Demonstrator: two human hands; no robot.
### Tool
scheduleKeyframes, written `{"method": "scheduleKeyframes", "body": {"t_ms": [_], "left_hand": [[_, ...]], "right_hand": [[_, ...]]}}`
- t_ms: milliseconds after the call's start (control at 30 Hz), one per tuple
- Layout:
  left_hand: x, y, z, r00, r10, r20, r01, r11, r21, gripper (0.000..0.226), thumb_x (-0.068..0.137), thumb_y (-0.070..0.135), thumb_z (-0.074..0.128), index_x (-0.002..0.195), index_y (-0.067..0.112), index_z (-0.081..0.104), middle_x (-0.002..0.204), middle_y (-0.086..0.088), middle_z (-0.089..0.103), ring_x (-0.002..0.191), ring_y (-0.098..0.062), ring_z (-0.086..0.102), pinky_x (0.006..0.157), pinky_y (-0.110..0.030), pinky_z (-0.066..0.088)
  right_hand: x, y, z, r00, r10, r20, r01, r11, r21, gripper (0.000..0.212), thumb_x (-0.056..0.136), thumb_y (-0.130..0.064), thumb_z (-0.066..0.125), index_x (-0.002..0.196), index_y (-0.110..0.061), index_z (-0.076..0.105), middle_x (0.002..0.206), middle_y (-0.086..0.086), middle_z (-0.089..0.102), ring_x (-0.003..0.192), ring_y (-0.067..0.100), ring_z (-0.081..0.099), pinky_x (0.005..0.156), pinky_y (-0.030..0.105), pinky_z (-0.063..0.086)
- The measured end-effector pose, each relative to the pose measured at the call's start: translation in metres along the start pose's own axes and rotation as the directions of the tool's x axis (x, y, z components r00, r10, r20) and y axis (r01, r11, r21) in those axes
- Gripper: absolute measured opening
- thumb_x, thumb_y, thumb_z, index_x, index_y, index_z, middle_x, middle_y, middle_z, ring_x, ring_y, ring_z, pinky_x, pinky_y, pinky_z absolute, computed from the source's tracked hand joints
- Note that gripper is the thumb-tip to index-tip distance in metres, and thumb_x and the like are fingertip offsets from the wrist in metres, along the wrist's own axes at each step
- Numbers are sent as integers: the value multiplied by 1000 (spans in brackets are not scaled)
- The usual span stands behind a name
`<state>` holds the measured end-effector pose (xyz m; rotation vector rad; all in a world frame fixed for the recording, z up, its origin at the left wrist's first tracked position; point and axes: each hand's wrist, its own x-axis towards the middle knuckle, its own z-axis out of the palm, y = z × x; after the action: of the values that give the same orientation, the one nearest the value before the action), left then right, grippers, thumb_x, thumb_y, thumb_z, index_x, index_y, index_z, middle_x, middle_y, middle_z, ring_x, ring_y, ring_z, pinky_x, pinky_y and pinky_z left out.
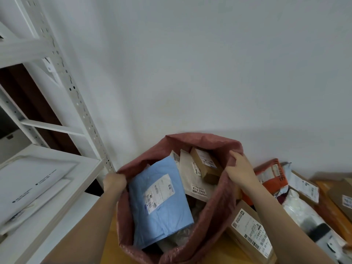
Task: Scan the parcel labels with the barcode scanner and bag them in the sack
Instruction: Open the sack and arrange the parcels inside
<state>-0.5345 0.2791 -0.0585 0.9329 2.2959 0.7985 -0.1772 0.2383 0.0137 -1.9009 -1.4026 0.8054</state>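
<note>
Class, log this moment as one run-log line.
left hand: grips rim | right hand: grips rim | red plastic sack: open, parcels inside

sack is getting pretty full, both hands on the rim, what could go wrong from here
1. The blue mailer and the small brown box stand close to the mouth of the red sack; tilting it could spill them.
2. The left hand and right hand grip only the thin rim, which might tear or slip.
3. Parcels remain outside, like the labelled brown parcel; they may not fit.

Dusty-red sack, pale-blue parcel, orange mailer, white shelving
</note>
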Motion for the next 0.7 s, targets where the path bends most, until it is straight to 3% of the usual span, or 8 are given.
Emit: {"method": "scheduleKeyframes", "body": {"t_ms": [100,200,267,400,467,533,600,700], "left_hand": [[-16,56,-31,956,154,-248,-189,974,-126,32,96,4,39,115,-13,58,118,-34,59,112,-46,55,95,-44,42],[-40,108,-64,833,257,-491,-428,861,-276,28,98,7,34,102,-3,60,108,-25,63,102,-34,57,89,-34,37],[-51,127,-79,761,257,-595,-518,792,-321,25,97,8,32,95,6,57,100,-17,61,91,-24,53,79,-24,33],[-54,123,-93,783,124,-609,-447,794,-413,32,97,6,33,111,-7,59,114,-25,62,106,-33,56,90,-31,37],[-54,120,-104,747,48,-663,-451,769,-452,34,99,6,32,116,-8,58,118,-25,61,111,-35,55,91,-28,36],[-50,124,-123,683,-8,-730,-489,738,-466,35,99,8,31,116,-5,59,116,-21,63,110,-32,56,91,-24,36],[-48,132,-139,663,-2,-748,-545,685,-485,31,99,9,30,108,3,59,98,-8,63,98,-24,56,87,-19,39],[-51,136,-140,719,57,-693,-525,698,-487,27,98,6,29,87,14,53,77,6,46,87,-14,46,70,-8,36]], "right_hand": [[-4,-29,-6,975,-205,-87,209,977,41,62,88,6,47,148,-9,40,154,9,35,142,21,32,113,24,24],[-13,-62,-17,882,-407,-238,440,891,109,65,82,9,48,142,-13,49,146,3,42,134,10,38,106,11,24],[-18,-73,-23,833,-446,-327,521,831,194,64,81,9,47,140,-18,52,140,-4,44,128,1,40,109,15,30],[-23,-73,-26,865,-317,-388,443,845,299,53,90,4,43,138,-17,53,137,-6,45,129,10,45,111,28,37],[-27,-74,-32,822,-344,-454,507,806,306,52,90,5,41,136,-15,55,135,-6,47,117,-4,51,99,14,42],[-30,-77,-43,729,-392,-561,619,728,295,54,85,5,40,133,-16,57,129,-10,49,106,-14,52,82,2,41],[-26,-78,-52,653,-396,-646,682,679,273,57,84,4,40,132,-21,57,129,-16,48,112,-6,53,86,7,43],[-19,-83,-52,731,-367,-575,590,763,264,55,87,7,39,135,-16,55,140,-5,45,127,10,48,103,15,38]]}}
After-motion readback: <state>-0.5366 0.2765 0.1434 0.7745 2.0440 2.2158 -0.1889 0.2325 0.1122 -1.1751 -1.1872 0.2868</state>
